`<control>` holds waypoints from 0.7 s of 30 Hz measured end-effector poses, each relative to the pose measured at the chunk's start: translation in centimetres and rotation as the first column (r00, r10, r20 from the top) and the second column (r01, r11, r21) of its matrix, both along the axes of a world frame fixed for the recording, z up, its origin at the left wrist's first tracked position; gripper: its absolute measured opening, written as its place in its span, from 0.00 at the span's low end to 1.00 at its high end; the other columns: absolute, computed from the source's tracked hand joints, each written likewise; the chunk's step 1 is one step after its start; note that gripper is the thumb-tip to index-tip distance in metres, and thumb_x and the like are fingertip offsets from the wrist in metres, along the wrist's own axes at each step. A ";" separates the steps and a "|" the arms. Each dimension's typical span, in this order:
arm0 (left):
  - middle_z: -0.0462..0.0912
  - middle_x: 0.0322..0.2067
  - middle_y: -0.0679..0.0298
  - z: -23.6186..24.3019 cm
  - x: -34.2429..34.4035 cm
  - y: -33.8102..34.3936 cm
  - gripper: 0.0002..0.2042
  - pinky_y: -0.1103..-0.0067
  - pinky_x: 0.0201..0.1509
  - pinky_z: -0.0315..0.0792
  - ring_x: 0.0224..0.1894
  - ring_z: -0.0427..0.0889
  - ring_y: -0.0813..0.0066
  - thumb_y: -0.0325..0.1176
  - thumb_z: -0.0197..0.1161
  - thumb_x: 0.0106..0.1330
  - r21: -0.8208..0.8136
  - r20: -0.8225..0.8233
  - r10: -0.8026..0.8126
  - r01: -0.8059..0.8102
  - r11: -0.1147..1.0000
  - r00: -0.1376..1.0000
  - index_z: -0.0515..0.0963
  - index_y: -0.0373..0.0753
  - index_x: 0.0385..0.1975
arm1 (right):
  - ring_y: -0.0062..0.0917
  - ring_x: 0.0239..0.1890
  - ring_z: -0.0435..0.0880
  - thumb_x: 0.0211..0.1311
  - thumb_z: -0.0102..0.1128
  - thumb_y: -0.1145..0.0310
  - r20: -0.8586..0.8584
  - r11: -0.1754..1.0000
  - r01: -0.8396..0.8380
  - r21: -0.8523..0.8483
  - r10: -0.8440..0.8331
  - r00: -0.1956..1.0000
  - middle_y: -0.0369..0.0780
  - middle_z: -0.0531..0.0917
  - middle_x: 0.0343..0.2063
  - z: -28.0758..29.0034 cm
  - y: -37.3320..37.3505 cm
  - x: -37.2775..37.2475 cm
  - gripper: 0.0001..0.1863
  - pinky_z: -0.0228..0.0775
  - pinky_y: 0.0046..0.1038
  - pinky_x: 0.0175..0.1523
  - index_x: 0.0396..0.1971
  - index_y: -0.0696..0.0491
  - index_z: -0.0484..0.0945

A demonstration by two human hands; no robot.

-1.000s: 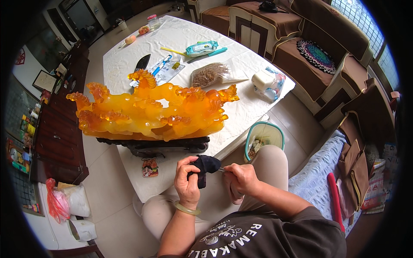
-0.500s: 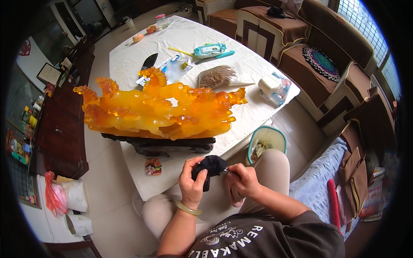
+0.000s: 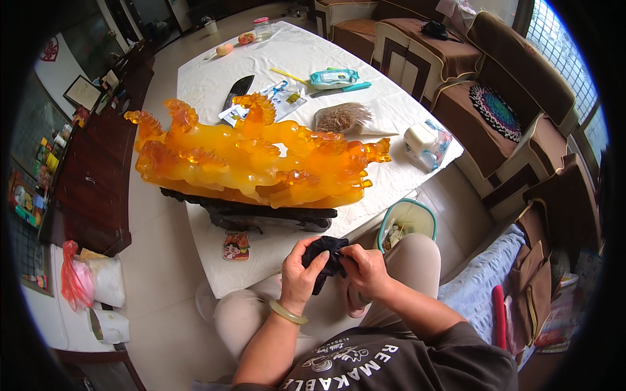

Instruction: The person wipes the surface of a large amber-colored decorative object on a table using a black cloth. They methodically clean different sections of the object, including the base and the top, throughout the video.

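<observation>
Over my lap I have a bunched piece of black cloth (image 3: 326, 254), with one end hanging down below my fingers. My left hand (image 3: 300, 276), with a pale bangle on its wrist, is closed round the cloth's left side, thumb lying on top. The fingers of my right hand (image 3: 366, 270) are pinched on the cloth's right edge; whether they also hold something small is hidden. Just beyond my hands, an amber-coloured sculpture (image 3: 254, 163) of galloping horses stands on a dark carved base (image 3: 261, 214) on the white-covered table (image 3: 391, 179).
On the table lie a flat sticker-like picture (image 3: 236, 247), a bag of dried brown strands (image 3: 342, 118), a wipes pack (image 3: 334, 79), a dark blade (image 3: 238, 90) and a tissue pack (image 3: 427, 143). A green-rimmed bin (image 3: 417, 207) stands by my right knee.
My right hand has closed in against the cloth, and the small shiny tip that showed between it and the cloth is out of sight. The whole view has shifted slightly.
</observation>
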State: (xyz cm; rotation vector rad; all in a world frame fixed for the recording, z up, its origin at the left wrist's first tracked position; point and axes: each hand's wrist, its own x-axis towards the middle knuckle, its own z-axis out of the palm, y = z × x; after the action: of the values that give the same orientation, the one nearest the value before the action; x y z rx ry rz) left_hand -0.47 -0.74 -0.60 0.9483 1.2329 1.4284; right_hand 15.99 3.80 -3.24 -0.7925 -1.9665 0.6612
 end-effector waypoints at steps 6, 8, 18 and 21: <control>0.82 0.38 0.67 -0.3 -0.7 0.5 0.11 0.84 0.45 0.76 0.38 0.79 0.84 0.27 0.67 0.64 -0.071 0.260 -0.040 0.060 0.996 0.965 0.78 0.34 0.45 | 0.40 0.22 0.82 0.55 0.65 0.80 -0.007 0.994 0.043 0.101 -0.042 0.999 0.45 0.80 0.21 0.0 0.6 -1.1 0.12 0.74 0.36 0.25 0.39 0.57 0.76; 0.82 0.37 0.67 -0.3 -0.5 0.7 0.11 0.84 0.44 0.76 0.37 0.79 0.84 0.26 0.67 0.64 -0.085 0.358 -0.022 0.056 0.995 0.933 0.78 0.35 0.44 | 0.41 0.24 0.83 0.54 0.64 0.81 -0.023 0.992 0.058 0.113 -0.056 0.998 0.46 0.81 0.25 -0.1 0.7 -1.3 0.16 0.75 0.36 0.26 0.43 0.58 0.76; 0.81 0.34 0.68 -0.9 -0.7 0.8 0.09 0.84 0.39 0.76 0.34 0.80 0.83 0.26 0.66 0.65 -0.147 0.330 -0.100 0.156 0.977 0.938 0.77 0.34 0.43 | 0.45 0.37 0.85 0.54 0.56 0.88 0.097 0.997 -0.057 -0.051 0.062 0.993 0.50 0.82 0.39 0.8 0.0 -1.0 0.27 0.79 0.34 0.39 0.57 0.59 0.73; 0.82 0.40 0.65 -1.6 0.3 0.8 0.14 0.82 0.48 0.76 0.41 0.81 0.80 0.26 0.65 0.65 -0.047 0.102 0.013 -0.008 0.999 0.995 0.75 0.32 0.50 | 0.44 0.34 0.85 0.55 0.55 0.88 0.074 0.999 0.001 0.033 -0.003 0.997 0.49 0.82 0.37 1.0 0.3 -1.3 0.23 0.80 0.35 0.36 0.54 0.61 0.74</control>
State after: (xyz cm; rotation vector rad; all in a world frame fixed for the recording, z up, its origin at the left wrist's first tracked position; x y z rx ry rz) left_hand -0.22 0.04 -2.24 0.8279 1.1915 1.4330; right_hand 14.64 4.11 -2.19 -0.8095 -2.0384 0.6046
